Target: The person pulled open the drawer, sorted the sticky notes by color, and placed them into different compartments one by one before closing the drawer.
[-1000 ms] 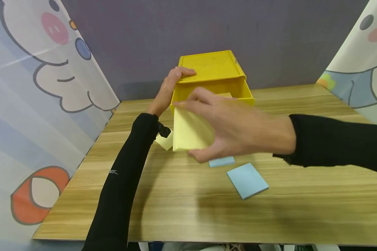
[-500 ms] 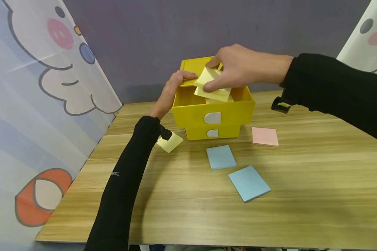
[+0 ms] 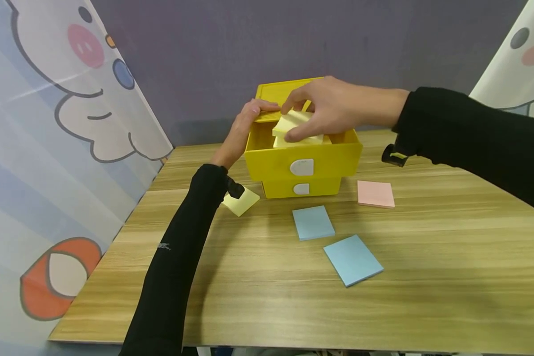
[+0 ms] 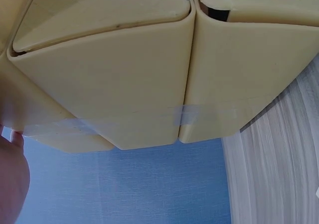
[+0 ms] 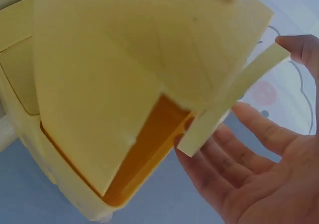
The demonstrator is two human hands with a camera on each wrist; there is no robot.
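A yellow drawer box (image 3: 313,185) stands at the back of the wooden table (image 3: 427,277) with its top drawer (image 3: 302,160) pulled out. My left hand (image 3: 248,118) grips the box's top left corner, fingers curled over the lid edge. My right hand (image 3: 327,106) reaches in from the right and pinches a yellow sticky-note pad (image 3: 291,126) between thumb and fingers, low inside the open drawer. In the right wrist view the yellow pad (image 5: 124,69) fills the frame above the drawer's orange inside (image 5: 149,144). The left wrist view shows only the box (image 4: 129,84) close up.
Loose pads lie on the table in front of the box: two blue pads (image 3: 313,222) (image 3: 353,259), a pink pad (image 3: 376,194) to the right and a yellow pad (image 3: 241,201) by my left wrist. Cartoon-printed screens (image 3: 49,148) flank the table, with a grey wall behind.
My right hand carried the yellow pad from in front of the box up over the open drawer, then lowered it into the drawer. The left hand stayed on the box's corner.
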